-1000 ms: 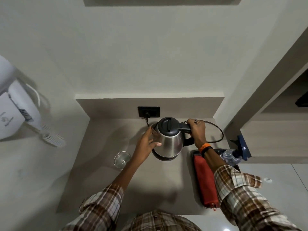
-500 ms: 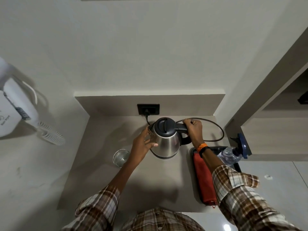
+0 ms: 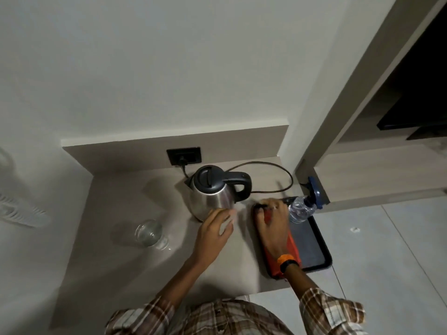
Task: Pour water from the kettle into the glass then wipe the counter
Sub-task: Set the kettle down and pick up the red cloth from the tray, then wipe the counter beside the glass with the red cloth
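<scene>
left hand (image 3: 214,232) open, fingers spread and blurred; right hand (image 3: 273,222) palm-down, fingers curled forward

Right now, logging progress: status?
Left hand open beside kettle. Right hand on red cloth in tray. Glass holds water. Nothing blocking.

Kettle (image 3: 212,199) gleams in brushed steel, with a matt black plastic lid and handle. Glass (image 3: 148,232) is clear and glossy. Counter (image 3: 125,257) looks smooth, matt beige. Red cloth (image 3: 291,247) lies soft on a dark matt tray (image 3: 314,247). Bottle (image 3: 301,210) is clear crinkled plastic.
</scene>
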